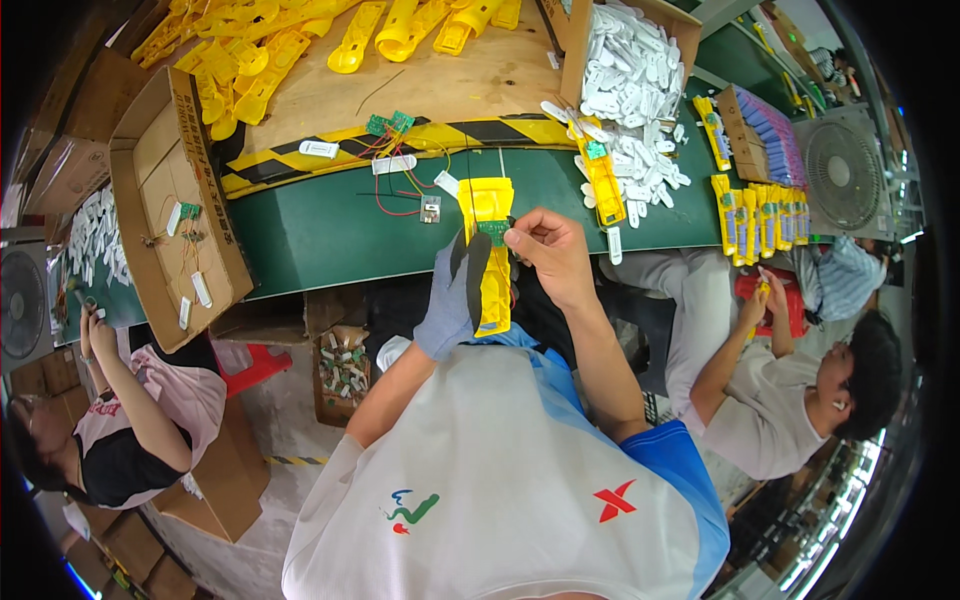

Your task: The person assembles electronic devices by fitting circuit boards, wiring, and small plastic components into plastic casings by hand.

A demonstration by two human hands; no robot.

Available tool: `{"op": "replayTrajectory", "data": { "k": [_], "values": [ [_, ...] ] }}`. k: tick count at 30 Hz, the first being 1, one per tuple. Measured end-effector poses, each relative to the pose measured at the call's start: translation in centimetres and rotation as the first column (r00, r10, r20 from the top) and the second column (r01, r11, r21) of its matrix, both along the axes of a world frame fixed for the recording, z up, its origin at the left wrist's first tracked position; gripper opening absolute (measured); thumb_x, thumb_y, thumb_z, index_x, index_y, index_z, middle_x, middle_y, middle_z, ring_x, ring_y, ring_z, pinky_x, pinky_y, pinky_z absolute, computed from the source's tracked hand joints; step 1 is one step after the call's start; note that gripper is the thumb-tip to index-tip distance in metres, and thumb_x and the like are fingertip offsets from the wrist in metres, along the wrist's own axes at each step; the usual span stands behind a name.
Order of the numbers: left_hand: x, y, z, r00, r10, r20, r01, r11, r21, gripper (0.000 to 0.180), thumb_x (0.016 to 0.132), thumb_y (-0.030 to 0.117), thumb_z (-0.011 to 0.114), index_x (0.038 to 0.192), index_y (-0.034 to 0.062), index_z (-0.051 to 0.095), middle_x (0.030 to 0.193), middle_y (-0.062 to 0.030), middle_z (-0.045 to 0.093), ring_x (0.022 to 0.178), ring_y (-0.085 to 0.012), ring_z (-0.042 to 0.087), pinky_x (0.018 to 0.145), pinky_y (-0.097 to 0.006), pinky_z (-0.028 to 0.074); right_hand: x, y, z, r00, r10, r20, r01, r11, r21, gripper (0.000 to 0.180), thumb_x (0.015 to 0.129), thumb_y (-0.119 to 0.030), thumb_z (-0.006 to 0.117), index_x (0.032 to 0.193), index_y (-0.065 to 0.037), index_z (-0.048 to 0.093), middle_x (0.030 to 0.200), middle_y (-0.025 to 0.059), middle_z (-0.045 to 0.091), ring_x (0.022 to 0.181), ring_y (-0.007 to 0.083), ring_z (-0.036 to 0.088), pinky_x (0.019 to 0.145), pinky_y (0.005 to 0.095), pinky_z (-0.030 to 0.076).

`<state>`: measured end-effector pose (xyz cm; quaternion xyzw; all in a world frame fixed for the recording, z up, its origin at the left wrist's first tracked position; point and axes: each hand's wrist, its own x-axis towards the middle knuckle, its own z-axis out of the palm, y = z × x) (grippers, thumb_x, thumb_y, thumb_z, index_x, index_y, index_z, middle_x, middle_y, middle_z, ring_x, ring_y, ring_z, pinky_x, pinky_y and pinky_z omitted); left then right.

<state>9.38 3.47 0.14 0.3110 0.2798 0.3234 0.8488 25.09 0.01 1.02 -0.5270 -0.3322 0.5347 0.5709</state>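
Smooth green tabletop (330, 240) backs a hollow yellow casing (498, 272), gloved left hand (448, 303) gripping it, right hand (554, 254) pinched alongside.

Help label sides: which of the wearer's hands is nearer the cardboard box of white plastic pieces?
Right: the right hand is below-left of the cardboard box; the gloved left hand, farther left.

The yellow plastic shell (497, 290) is elongated and trough-shaped, held lengthwise with its hollow side facing up. The green circuit board (492, 231) sits inside, near mid-length.
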Motion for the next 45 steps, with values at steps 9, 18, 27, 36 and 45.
{"op": "replayTrajectory", "data": {
  "k": [9,18,27,36,45],
  "values": [
    [0.2,-0.2,-0.5,1.000,0.013,-0.014,-0.013,1.000,0.018,0.032,0.102,0.034,0.046,0.112,0.0040,0.052,0.081,-0.0080,0.062,0.060,-0.0136,0.062,0.053,-0.027,0.052,-0.7,-0.9,-0.4,0.985,0.001,0.173,-0.019,0.994,0.105,0.015,0.099,-0.016,0.058,0.090,-0.003,0.058,0.079,-0.0039,0.055,0.071,0.0028,0.047,0.064,0.0200,0.038],
    [-0.2,-0.8,-1.7,0.997,-0.022,-0.080,0.027,0.997,0.067,0.030,0.103,0.030,0.044,0.112,0.0031,0.051,0.080,-0.0075,0.062,0.058,-0.0139,0.063,0.053,-0.027,0.052,-1.6,-1.6,-0.9,0.979,-0.023,0.202,0.009,0.998,0.070,0.013,0.100,-0.014,0.056,0.092,-0.004,0.054,0.081,-0.0043,0.051,0.073,0.0020,0.044,0.064,0.0194,0.036],
    [1.8,1.4,-2.6,0.970,0.007,-0.242,-0.020,0.998,-0.051,0.023,0.096,0.021,0.062,0.109,0.0025,0.058,0.078,-0.0058,0.063,0.061,-0.0138,0.062,0.053,-0.028,0.050,1.4,-1.0,-0.9,0.908,-0.100,0.407,0.075,0.994,0.076,0.013,0.099,-0.013,0.055,0.098,-0.002,0.061,0.083,0.0007,0.061,0.071,0.0058,0.055,0.064,0.0211,0.046],
    [-0.8,1.0,-9.2,0.940,0.050,-0.338,-0.013,0.994,0.113,0.024,0.097,0.015,0.058,0.117,0.0020,0.057,0.083,-0.0080,0.065,0.066,-0.0186,0.065,0.060,-0.032,0.054,11.7,-4.7,3.1,0.710,-0.485,0.510,0.465,0.867,0.178,0.016,0.092,-0.012,0.065,0.094,0.003,0.070,0.077,0.0018,0.067,0.069,0.0053,0.057,0.064,0.0218,0.047],
    [-2.3,3.9,-10.8,0.890,0.344,-0.300,-0.163,0.854,0.494,0.029,0.085,0.006,0.065,0.112,-0.0013,0.059,0.083,-0.0108,0.066,0.072,-0.0226,0.065,0.065,-0.035,0.051,22.4,19.5,38.7,-0.148,-0.827,0.542,0.124,0.528,0.840,0.040,0.090,-0.039,0.064,0.098,-0.001,0.071,0.090,0.0134,0.073,0.083,0.0246,0.070,0.075,0.0349,0.052]
  ]
}}
